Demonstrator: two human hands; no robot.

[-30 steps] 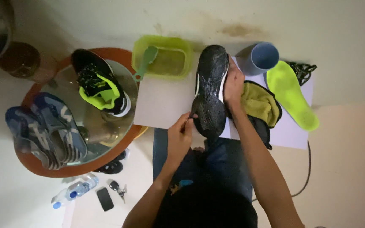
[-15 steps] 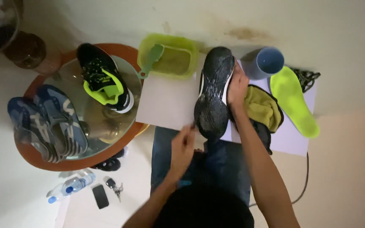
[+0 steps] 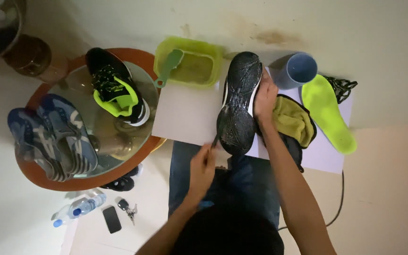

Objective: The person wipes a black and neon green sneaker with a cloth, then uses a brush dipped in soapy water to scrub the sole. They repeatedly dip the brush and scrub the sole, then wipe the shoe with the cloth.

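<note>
A black sneaker [image 3: 238, 101] lies sole up on a white board [image 3: 185, 115] across my lap. My right hand [image 3: 264, 97] grips its right side near the toe end. My left hand [image 3: 203, 165] is closed on a thin dark tool [image 3: 215, 140] whose tip meets the heel edge of the sole. A yellow-green cloth [image 3: 293, 120] lies bunched just right of the shoe.
A green tub [image 3: 191, 62] with murky water and a green brush [image 3: 168, 67] sits behind the board. A grey cup [image 3: 294, 71] and neon insole [image 3: 327, 112] lie right. A round glass table [image 3: 90, 127] on the left holds a black-and-neon sneaker [image 3: 116, 87] and blue sandals [image 3: 50, 134]. A bottle [image 3: 76, 210], phone [image 3: 111, 218] and keys are on the floor.
My left hand has drawn back from the sole's heel toward my body, with the thin tool now showing at the heel edge. The right hand stays on the shoe.
</note>
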